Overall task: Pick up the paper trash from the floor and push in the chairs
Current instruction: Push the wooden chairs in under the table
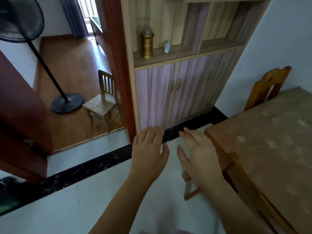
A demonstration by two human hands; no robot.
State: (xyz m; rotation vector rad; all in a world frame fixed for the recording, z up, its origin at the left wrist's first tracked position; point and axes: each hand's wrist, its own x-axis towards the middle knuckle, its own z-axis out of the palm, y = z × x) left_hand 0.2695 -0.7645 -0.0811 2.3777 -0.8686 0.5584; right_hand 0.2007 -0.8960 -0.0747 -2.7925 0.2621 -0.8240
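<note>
My left hand [148,152] and my right hand [199,156] are both stretched out in front of me over the white floor, fingers apart, holding nothing. A wooden chair [236,176] stands tucked against the near side of the dining table [270,146], just right of my right hand; its legs show under my wrist. A second wooden chair [268,86] stands at the table's far end by the wall. A small wooden chair [103,102] is in the doorway at the left. I see no paper on the floor.
A wooden cabinet [177,92] with a gold bottle [146,43] on its shelf faces me. A black standing fan [66,102] stands on the wood floor of the room beyond. A dark red door [20,115] is at the left. A black tile strip [84,169] crosses the floor.
</note>
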